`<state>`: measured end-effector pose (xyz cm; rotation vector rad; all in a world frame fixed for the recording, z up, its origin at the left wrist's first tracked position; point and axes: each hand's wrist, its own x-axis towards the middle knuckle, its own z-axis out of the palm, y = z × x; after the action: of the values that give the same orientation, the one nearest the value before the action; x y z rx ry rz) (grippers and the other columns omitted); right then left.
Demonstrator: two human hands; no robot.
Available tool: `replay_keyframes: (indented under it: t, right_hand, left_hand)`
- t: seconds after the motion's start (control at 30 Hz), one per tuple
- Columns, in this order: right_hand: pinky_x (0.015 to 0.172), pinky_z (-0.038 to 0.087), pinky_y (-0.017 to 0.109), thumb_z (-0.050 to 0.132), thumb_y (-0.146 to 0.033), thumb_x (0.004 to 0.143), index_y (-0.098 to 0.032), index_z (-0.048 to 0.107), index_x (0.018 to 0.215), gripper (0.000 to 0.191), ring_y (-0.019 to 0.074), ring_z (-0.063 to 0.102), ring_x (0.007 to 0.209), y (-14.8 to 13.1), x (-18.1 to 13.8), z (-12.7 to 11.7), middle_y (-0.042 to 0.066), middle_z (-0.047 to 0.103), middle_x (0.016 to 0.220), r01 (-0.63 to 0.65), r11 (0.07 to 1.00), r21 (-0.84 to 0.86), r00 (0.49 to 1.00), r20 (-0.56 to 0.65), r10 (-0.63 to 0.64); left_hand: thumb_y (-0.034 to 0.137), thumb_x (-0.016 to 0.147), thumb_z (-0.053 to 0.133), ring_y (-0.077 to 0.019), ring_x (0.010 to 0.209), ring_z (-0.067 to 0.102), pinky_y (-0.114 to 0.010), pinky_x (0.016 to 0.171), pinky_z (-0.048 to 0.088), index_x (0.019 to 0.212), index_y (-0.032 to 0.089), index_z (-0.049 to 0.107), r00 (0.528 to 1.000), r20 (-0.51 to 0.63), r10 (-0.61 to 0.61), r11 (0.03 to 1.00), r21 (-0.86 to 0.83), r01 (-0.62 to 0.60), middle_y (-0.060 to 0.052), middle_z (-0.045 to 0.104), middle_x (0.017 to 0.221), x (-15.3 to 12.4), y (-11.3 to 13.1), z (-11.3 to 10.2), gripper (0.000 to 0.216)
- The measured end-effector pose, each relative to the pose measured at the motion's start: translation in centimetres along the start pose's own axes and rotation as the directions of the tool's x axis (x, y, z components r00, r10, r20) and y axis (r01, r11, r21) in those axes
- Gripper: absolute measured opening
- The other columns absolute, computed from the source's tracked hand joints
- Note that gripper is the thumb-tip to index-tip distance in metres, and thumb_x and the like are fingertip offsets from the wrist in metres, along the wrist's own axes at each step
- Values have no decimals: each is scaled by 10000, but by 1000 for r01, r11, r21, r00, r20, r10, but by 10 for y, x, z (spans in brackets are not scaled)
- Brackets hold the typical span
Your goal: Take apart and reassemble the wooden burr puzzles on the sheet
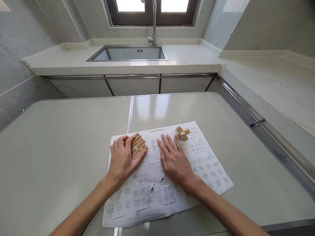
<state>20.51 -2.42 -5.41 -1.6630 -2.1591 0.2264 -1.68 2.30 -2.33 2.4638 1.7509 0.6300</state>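
A printed instruction sheet (pixel 204 164) with many small diagrams lies on the grey table (pixel 61 147). My left hand (pixel 121 160) rests on the sheet's upper left part, fingers and thumb curled around a row of notched wooden puzzle sticks (pixel 138 146) lying side by side. My right hand (pixel 173 159) lies flat on the middle of the sheet, fingers stretched out and together, holding nothing. Just beyond its fingertips sits an assembled wooden cross-shaped burr puzzle (pixel 182 133), apart from the hand.
Beyond the table runs a white counter (pixel 187 59) with a steel sink (pixel 130 53) and a tall tap (pixel 154 24) under a window. A second counter (pixel 275 85) runs along the right. A seam (pixel 129 111) divides the tabletop.
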Motion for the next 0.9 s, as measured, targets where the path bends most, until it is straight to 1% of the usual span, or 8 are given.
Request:
replay_keyframes:
  t: [0.13,0.23,0.4,0.5,0.57,0.67,0.77,0.9]
  right_hand:
    - [1334,181,573,379,-220,1084,-143,399,1650,571,301,200,1643,-5,5,6,92,274,1751,-64,997,-30,998,-18,63]
    - [1334,155,577,369,-222,1090,-114,405,1644,566,314,208,1640,-9,9,10,117,286,1744,-97,995,-37,994,-46,95]
    - [1335,151,558,356,-226,1100,-102,422,1635,553,314,221,1636,-16,15,10,123,301,1740,-150,988,-35,987,-58,148]
    - [1336,153,552,343,-233,1106,-103,415,1639,553,316,218,1636,-17,17,9,116,287,1745,-166,986,-29,985,-47,165]
    - [1336,151,551,349,-241,1106,-106,416,1639,553,315,219,1636,-16,19,8,116,290,1744,-166,986,-22,985,-50,164]
    - [1335,153,550,368,-241,1101,-108,428,1632,551,310,229,1634,-15,20,9,121,306,1738,-161,987,-14,985,-70,159]
    - [1330,169,546,377,-237,1096,-107,455,1617,543,311,250,1628,-13,20,10,126,329,1731,-154,988,-6,984,-88,153]
    - [1323,197,536,388,-230,1089,-91,497,1585,527,309,282,1617,-11,17,12,142,377,1710,-128,992,18,986,-107,129]
  left_hand:
    - [601,934,662,-384,1191,540,-575,1018,477,1397,188,569,997,-22,-78,996,32,78,-170,556,1281,8,-11,-2,627]
    - [607,929,661,-405,1217,539,-610,1047,462,1405,171,559,992,-44,-120,992,40,122,-197,533,1345,11,-19,-1,653]
    - [587,916,697,-453,1335,496,-664,1094,435,1462,181,483,995,-73,-75,997,14,76,-230,454,1517,11,-23,1,713]
    - [525,940,706,-470,1397,460,-689,1109,425,1445,195,485,994,-102,26,1000,0,-26,-233,432,1552,11,-18,-2,642]
    - [425,980,687,-438,1437,451,-661,1141,428,1420,209,503,982,-127,138,987,-61,-146,-209,461,1545,11,-12,-8,523]
    - [264,1014,649,-353,1455,485,-586,1195,437,1407,238,518,927,-142,346,910,-190,-369,-152,566,1476,11,-3,-15,415]
    - [221,1026,629,-323,1440,529,-551,1192,470,1420,244,524,856,-47,515,821,-261,-508,-134,610,1463,8,0,-16,409]
    - [258,1049,607,-318,1467,526,-538,1192,498,1484,234,497,781,116,614,765,-329,-553,-147,583,1529,1,0,-12,449]
